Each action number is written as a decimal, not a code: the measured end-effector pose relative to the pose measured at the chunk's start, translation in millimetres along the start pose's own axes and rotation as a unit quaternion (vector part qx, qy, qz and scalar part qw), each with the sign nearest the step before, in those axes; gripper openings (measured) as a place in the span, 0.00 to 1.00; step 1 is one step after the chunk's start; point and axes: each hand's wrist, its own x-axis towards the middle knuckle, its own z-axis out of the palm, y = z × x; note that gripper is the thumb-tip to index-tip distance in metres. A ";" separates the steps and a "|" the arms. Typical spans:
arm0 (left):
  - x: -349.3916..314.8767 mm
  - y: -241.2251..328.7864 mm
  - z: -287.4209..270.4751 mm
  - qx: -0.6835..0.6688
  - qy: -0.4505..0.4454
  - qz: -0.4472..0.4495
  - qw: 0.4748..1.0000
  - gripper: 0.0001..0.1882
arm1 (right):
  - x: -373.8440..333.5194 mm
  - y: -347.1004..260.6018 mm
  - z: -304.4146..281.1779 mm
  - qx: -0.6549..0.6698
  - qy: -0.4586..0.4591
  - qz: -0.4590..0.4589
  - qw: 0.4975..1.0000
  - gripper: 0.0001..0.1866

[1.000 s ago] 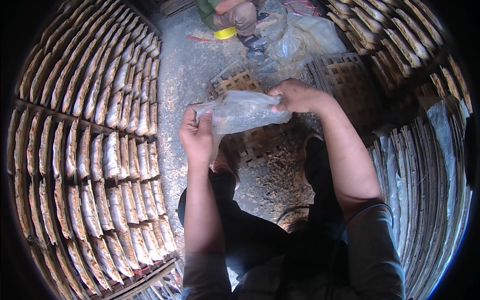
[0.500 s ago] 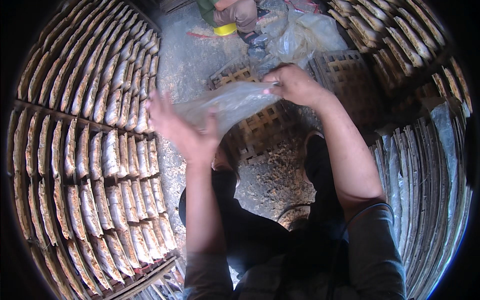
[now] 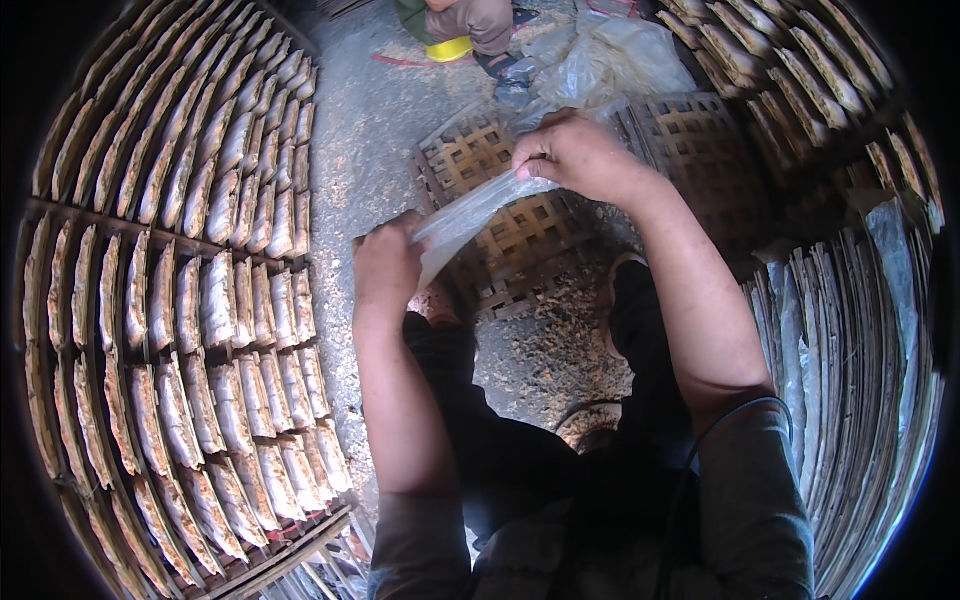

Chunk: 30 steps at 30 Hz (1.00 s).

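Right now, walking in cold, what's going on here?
A person holds a clear plastic sheet stretched in the grip of the left hand and right hand, above a brown lattice panel. Rows of pale, brown-edged pieces stand to the left. Ahead, another person is beside a heap of clear plastic.

- A rack (image 3: 165,236) runs down the left side.
- Plastic sheet (image 3: 465,222) between left hand (image 3: 388,262) and right hand (image 3: 580,155), above a lattice tray (image 3: 515,245).
- Farther off, plastic heap (image 3: 625,60) on the floor (image 3: 355,110), co-worker (image 3: 487,25) left of it.
- Boards (image 3: 840,370) along the right.
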 end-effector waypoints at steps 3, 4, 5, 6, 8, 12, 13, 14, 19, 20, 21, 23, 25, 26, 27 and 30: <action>-2.0 21.6 -0.2 0.022 0.161 0.130 0.978 0.15 | 3.8 -8.6 7.4 0.035 -0.018 -0.024 0.999 0.04; -1.7 36.8 0.7 0.008 0.218 0.180 0.959 0.16 | 5.8 -12.2 11.1 0.051 -0.025 -0.038 0.998 0.04; 1.4 41.9 5.3 -0.052 0.205 0.204 0.956 0.15 | 8.9 -19.2 13.2 0.026 -0.012 -0.086 0.996 0.07; 2.8 44.6 6.8 -0.120 0.160 0.141 0.969 0.13 | 11.4 -26.1 14.8 0.000 0.001 -0.133 0.991 0.11; 5.8 48.6 11.3 -0.260 0.065 0.017 0.963 0.10 | 10.9 -33.4 13.9 0.003 0.056 -0.146 0.988 0.20; 5.1 46.9 6.0 -0.323 0.056 0.029 0.944 0.08 | 4.9 -21.9 11.0 0.167 0.148 -0.040 0.974 0.37; 3.1 45.7 4.5 -0.326 0.060 0.027 0.943 0.08 | 0.9 -17.7 9.9 0.203 0.116 -0.014 0.972 0.37; 0.5 44.5 3.0 -0.329 0.063 0.025 0.942 0.08 | -2.2 -13.2 8.4 0.237 0.086 0.013 0.968 0.38; 0.2 41.5 6.5 -0.361 0.085 0.063 0.927 0.08 | 1.7 -9.8 3.6 0.321 -0.131 0.088 0.934 0.24; 0.0 50.2 5.8 -0.378 0.097 0.070 0.918 0.08 | 4.7 -13.4 5.8 0.314 -0.124 0.074 0.938 0.21; 0.7 54.8 6.0 -0.395 0.109 0.078 0.909 0.08 | 6.3 -18.4 9.5 0.308 -0.117 0.060 0.942 0.18; 4.7 46.0 9.5 -0.378 0.085 0.038 0.921 0.08 | 11.1 -28.1 16.0 0.274 -0.125 0.058 0.952 0.13; 7.9 41.4 11.0 -0.345 0.101 0.024 0.933 0.08 | 11.0 -27.8 22.9 0.284 -0.092 0.047 0.953 0.12; 8.7 40.8 11.3 -0.320 0.129 0.029 0.938 0.08 | 10.6 -26.8 25.3 0.289 -0.075 0.042 0.954 0.12; 8.9 40.0 11.6 -0.294 0.156 0.033 0.942 0.09 | 11.6 -23.5 24.6 0.259 -0.104 0.058 0.958 0.14; 6.7 39.6 8.6 -0.247 0.201 0.027 0.947 0.08 | 10.7 -10.1 12.3 0.150 -0.209 0.087 0.963 0.19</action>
